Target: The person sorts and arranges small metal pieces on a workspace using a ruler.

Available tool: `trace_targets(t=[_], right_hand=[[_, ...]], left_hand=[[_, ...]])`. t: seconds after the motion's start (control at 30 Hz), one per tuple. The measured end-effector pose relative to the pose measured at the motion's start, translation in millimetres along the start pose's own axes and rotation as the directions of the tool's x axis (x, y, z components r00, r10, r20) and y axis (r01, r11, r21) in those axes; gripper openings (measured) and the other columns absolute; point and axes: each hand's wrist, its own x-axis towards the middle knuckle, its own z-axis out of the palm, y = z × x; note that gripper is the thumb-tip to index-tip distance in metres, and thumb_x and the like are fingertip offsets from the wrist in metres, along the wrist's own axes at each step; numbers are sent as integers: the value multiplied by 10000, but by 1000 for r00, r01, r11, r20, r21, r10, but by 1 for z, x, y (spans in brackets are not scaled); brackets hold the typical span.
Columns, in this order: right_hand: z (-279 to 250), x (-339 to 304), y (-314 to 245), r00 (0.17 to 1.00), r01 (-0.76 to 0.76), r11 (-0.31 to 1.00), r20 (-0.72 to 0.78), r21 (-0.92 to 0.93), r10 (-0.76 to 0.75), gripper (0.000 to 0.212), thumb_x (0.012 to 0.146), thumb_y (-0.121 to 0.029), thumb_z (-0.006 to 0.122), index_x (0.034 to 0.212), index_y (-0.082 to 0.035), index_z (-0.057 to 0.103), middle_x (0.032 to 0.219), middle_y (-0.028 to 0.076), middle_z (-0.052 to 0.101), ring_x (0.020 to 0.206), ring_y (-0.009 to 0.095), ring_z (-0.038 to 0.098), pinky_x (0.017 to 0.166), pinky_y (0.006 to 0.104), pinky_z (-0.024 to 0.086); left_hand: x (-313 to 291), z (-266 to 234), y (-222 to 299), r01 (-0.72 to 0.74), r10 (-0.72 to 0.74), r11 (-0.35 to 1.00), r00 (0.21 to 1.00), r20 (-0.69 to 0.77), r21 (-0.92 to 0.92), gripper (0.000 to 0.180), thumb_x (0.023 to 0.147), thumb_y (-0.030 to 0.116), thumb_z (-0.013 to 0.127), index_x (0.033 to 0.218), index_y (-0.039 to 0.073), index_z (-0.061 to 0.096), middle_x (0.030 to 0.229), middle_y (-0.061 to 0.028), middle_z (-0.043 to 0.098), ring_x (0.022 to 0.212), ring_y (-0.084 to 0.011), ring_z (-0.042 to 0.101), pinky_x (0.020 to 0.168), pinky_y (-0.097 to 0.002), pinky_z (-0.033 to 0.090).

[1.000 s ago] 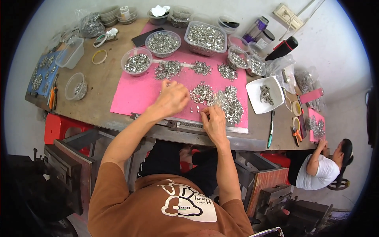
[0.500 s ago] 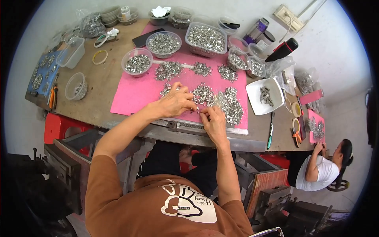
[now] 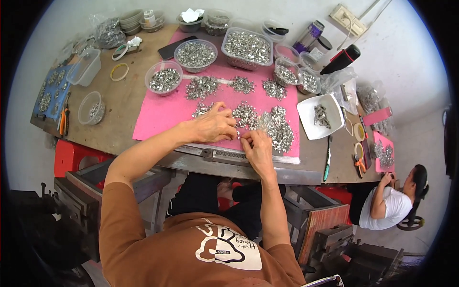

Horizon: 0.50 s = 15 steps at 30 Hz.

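My left hand [image 3: 216,126] is over the pink mat [image 3: 158,112], fingers bent down and drawn together. Opposite it, my right hand [image 3: 258,146] has its thumb and fingers pinched close above the mat's near edge. Whatever either hand holds is too small or hidden to make out. Loose small silvery metal pieces lie around the fingertips. A pile of silvery metal pieces [image 3: 246,115] is just beyond my hands, and a larger pile [image 3: 280,134] spreads beside my right hand. Below the hands, a metal rail with a dark toothed strip [image 3: 229,153] runs along the table edge.
Behind the piles stand a round tub [image 3: 196,53], a smaller tub [image 3: 163,79] and a rectangular container [image 3: 247,47], all holding metal pieces. To the right are a white tray [image 3: 311,122] and a toothbrush [image 3: 328,158]. A co-worker [image 3: 386,201] sits at far right.
My left elbow has shifted slightly outward and the left hand a little to the left. Both hands stay closed at the same spot; the view has tilted slightly.
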Motion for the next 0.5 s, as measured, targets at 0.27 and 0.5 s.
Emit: trace_targets(t=[0.27, 0.5], right_hand=[[0, 0, -2, 999, 26, 999, -25, -35, -27, 92, 835, -66, 728, 878, -64, 647, 812, 68, 588, 805, 266, 573, 766, 405, 384], [-5, -26, -47, 990, 143, 982, -28, 122, -140, 145, 817, 10, 726, 912, -42, 630, 876, 86, 608, 821, 284, 584, 744, 395, 410]], left_hand=[[-16, 9, 22, 122, -116, 992, 974, -193, 21, 75, 855, 170, 727, 908, 131, 691, 874, 2, 607, 970, -211, 564, 1015, -475, 346], [-51, 15, 79, 363, -414, 909, 838, -357, -202, 118, 829, 140, 742, 918, 96, 677, 852, -34, 608, 877, -220, 578, 950, -409, 367]])
